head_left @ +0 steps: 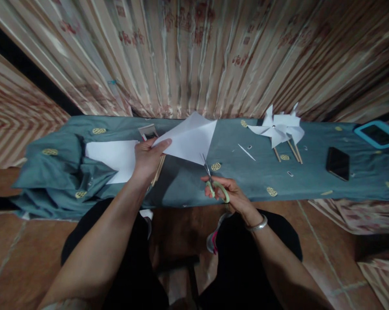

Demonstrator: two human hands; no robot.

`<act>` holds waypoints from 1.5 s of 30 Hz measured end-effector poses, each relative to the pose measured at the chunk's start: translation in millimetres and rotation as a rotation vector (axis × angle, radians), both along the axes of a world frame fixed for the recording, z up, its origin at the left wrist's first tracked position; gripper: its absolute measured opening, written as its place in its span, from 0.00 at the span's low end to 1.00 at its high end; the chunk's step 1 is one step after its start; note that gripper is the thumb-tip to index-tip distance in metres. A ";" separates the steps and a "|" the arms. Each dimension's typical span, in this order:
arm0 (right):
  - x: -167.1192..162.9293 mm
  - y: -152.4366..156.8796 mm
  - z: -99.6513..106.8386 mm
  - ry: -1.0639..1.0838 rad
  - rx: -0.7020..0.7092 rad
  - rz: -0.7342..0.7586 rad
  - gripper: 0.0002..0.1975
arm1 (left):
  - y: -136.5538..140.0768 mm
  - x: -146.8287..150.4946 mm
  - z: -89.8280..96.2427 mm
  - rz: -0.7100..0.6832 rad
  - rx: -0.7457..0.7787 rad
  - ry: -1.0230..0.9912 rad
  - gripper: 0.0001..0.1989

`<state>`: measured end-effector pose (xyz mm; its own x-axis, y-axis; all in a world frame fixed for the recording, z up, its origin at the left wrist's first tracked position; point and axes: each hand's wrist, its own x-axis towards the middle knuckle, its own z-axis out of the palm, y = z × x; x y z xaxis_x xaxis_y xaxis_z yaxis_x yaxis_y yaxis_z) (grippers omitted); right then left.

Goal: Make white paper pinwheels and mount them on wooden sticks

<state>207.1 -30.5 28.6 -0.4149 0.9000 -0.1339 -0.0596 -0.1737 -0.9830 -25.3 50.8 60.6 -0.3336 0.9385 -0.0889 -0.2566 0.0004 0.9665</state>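
Note:
My left hand (149,156) pinches one corner of a folded sheet of white paper (191,138), thumb on top, holding it above the cloth. The fingers of my right hand (230,192) are in the handles of green-handled scissors (211,183). The scissors' blades are at the paper's lower right corner; whether they have cut into it I cannot tell. Under my left wrist lie several wooden sticks (157,171), partly hidden. A stack of white paper (123,156) rests left of that hand.
Finished white paper pinwheels (280,127) on wooden sticks lie at the right on the green cloth (246,183). Beyond them are a black phone (338,163) and a blue-framed device (379,134). A thin paper strip (246,152) lies mid-cloth. Curtains (188,56) hang behind.

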 end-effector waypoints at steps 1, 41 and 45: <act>0.3 -0.3 0.6 0.002 0.001 -0.002 0.27 | 0.2 0.1 -1.2 -0.003 0.002 0.004 0.16; -0.1 1.8 -10.0 -0.006 -0.076 -0.010 0.23 | -5.5 4.4 -0.2 -0.056 -0.041 0.000 0.19; -0.9 2.6 -11.8 0.002 -0.094 -0.021 0.23 | -5.4 4.7 1.0 -0.045 -0.054 -0.002 0.19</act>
